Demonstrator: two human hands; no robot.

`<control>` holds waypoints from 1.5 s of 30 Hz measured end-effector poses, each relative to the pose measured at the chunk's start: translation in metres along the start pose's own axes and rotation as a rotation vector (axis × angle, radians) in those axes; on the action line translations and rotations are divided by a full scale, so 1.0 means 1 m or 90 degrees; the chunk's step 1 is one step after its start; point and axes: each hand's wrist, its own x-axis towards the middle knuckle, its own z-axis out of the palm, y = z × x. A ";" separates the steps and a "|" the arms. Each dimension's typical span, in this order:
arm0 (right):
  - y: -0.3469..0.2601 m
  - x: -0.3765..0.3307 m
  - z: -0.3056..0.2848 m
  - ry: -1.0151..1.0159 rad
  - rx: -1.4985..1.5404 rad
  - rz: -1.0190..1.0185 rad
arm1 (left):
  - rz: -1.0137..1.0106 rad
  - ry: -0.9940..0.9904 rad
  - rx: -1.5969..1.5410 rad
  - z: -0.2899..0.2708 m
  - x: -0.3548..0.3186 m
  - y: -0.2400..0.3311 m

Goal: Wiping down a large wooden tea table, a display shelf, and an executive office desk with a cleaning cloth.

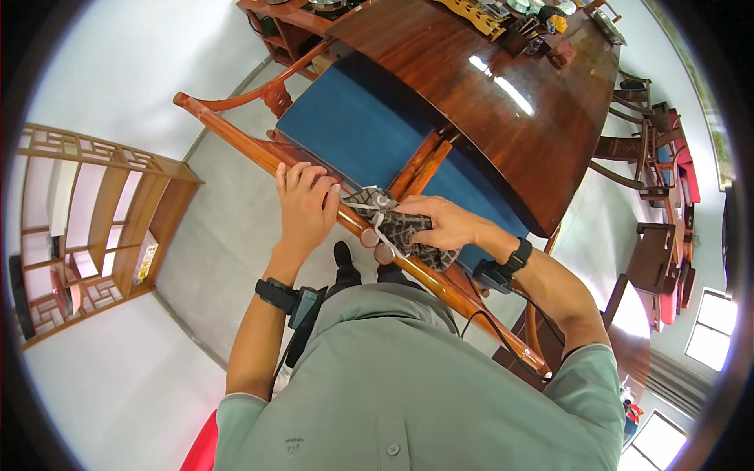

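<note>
My left hand (305, 206) lies over the top rail (236, 140) of a wooden chair with a blue seat (345, 118), its fingers slightly apart. A dark grey cloth (397, 229) with a pale line pattern and white strips along its edge is bunched in my right hand (444, 222). The cloth drapes over the rail ends, where two round wooden knobs show. To the right runs the rail (471, 314) of a second chair, beside the first. What lies under the cloth is hidden. Each wrist wears a black strap with a small device.
A glossy dark wooden table (503, 102) stands beyond the chairs, with small wares and a yellow rack (475, 17) on its far end. At left is a wooden shelf unit (118, 228). More dark chairs (628, 157) line the right. A black cable (479, 315) hangs near the right rail.
</note>
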 end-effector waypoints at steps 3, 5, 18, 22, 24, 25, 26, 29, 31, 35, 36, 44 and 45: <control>-0.017 -0.015 -0.014 -0.017 -0.008 -0.011 | 0.000 0.001 -0.012 -0.002 0.001 0.000; -0.027 -0.022 -0.022 -0.017 0.168 -0.002 | -0.006 0.012 -0.031 -0.002 -0.001 -0.002; -0.073 -0.014 -0.048 0.629 0.377 0.004 | -0.182 -0.342 -0.733 -0.047 0.023 0.103; -0.080 -0.003 -0.052 0.800 0.470 -0.060 | -0.196 -0.531 -0.886 -0.033 0.016 0.149; -0.079 0.004 -0.050 0.826 0.458 -0.071 | -0.235 -0.609 -0.965 -0.030 0.012 0.166; -0.082 0.009 -0.048 0.845 0.463 -0.081 | -0.251 -0.581 -1.049 -0.030 0.011 0.173; -0.083 0.009 -0.045 0.870 0.465 -0.090 | -0.264 -0.556 -1.132 -0.030 0.008 0.178; -0.086 0.004 -0.041 0.881 0.431 -0.056 | -0.306 -0.603 -1.069 -0.028 -0.003 0.179; -0.093 -0.003 -0.038 0.879 0.421 -0.061 | -0.346 -0.632 -1.033 -0.028 -0.011 0.181; -0.088 -0.008 -0.025 0.915 0.300 -0.058 | -0.348 -0.682 -1.032 -0.032 -0.016 0.186; -0.085 -0.012 -0.020 0.910 0.301 -0.058 | -0.327 -0.700 -1.020 -0.035 -0.016 0.188; -0.098 -0.042 -0.001 0.839 0.369 -0.091 | -0.283 -0.663 -0.958 -0.039 -0.037 0.219; -0.102 -0.047 0.000 0.832 0.355 -0.092 | -0.273 -0.659 -0.948 -0.040 -0.039 0.223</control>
